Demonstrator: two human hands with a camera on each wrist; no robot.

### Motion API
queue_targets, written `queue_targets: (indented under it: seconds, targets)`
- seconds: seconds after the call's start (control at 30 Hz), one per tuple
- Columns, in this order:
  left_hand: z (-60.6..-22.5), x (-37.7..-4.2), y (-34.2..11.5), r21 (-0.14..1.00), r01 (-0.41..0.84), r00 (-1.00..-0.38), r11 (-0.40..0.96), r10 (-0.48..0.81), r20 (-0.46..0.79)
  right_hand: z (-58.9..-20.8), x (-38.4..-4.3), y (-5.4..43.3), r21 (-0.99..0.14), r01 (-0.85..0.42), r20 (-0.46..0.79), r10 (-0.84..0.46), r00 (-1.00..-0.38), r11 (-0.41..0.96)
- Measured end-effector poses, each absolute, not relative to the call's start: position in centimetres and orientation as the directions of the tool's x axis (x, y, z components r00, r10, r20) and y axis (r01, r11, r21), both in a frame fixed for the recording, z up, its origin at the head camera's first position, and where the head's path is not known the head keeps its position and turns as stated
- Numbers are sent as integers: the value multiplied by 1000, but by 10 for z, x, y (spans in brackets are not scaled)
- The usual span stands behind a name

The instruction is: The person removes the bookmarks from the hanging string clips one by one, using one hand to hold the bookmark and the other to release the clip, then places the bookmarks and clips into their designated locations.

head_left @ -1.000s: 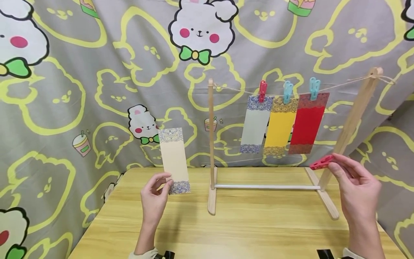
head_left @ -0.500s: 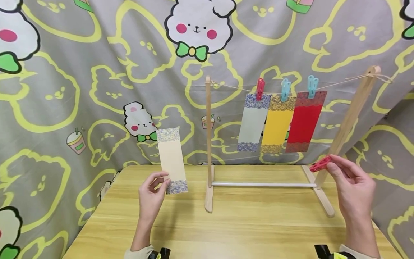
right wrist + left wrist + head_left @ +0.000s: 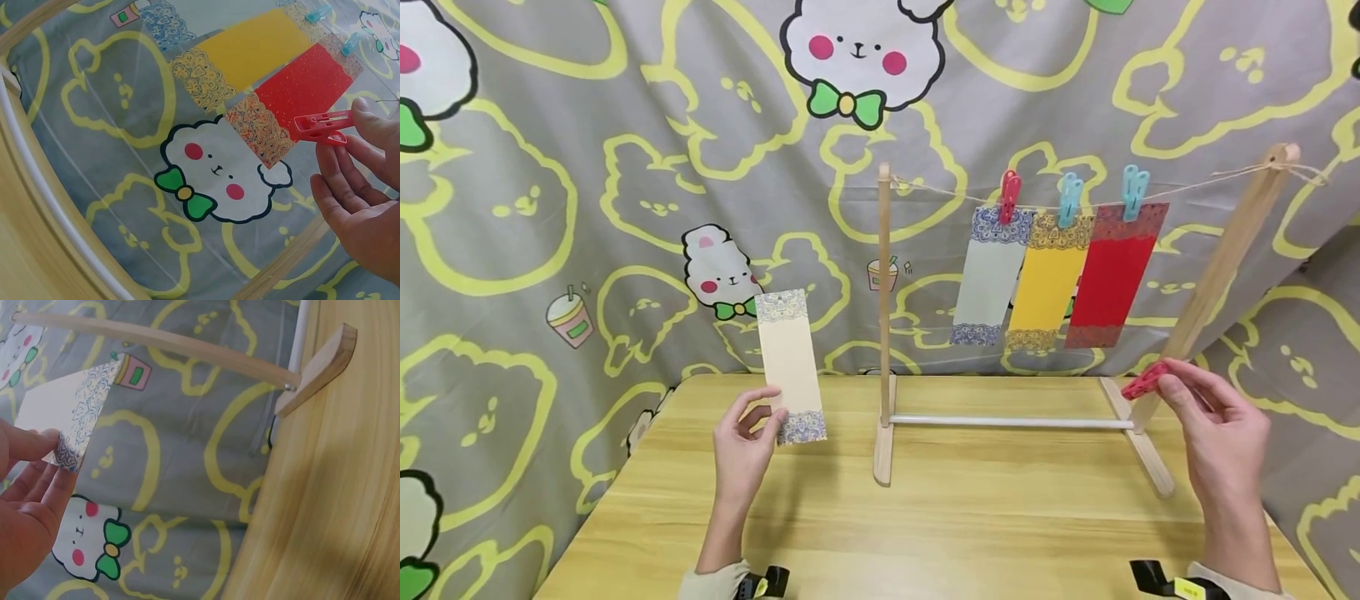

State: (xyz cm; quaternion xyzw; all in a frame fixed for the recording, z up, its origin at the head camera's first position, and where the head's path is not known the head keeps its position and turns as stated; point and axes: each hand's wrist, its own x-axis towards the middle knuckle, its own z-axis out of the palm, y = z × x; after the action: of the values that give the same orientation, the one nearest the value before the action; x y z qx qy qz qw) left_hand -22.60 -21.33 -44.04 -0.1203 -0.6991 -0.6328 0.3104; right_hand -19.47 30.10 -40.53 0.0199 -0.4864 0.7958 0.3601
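Note:
My left hand [image 3: 747,446] pinches a cream paper card [image 3: 792,358] with blue lace-patterned ends by its lower left edge, held upright above the table. In the left wrist view the thumb lies on the face of the card [image 3: 81,412]. My right hand [image 3: 1225,433] pinches a red clothespin [image 3: 1146,381] between thumb and fingers, in front of the rack's right post. Three similar cards hang from a string: pale grey-blue [image 3: 990,279] under a red clothespin [image 3: 1010,197], yellow [image 3: 1048,279] and red [image 3: 1116,275] under blue clothespins [image 3: 1070,200].
The string is tied between a thin left wooden post [image 3: 884,292] and a right post [image 3: 1232,267]. A white rod [image 3: 1011,422] joins their feet on the wooden table [image 3: 985,517]. A grey cartoon-print curtain [image 3: 647,192] hangs behind.
The cream card and my left hand have shifted slightly to the left. My right hand stays nearly in place with the red clothespin. The head view has tilted slightly.

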Motion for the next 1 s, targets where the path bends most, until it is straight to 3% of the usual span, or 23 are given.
queue_targets:
  seconds: [1.0]
  targets:
    - [-459, -238, -212, 880, 437, -852, 186, -227, 471, -431, -207, 314, -819, -502, 344, 460, -818, -280]
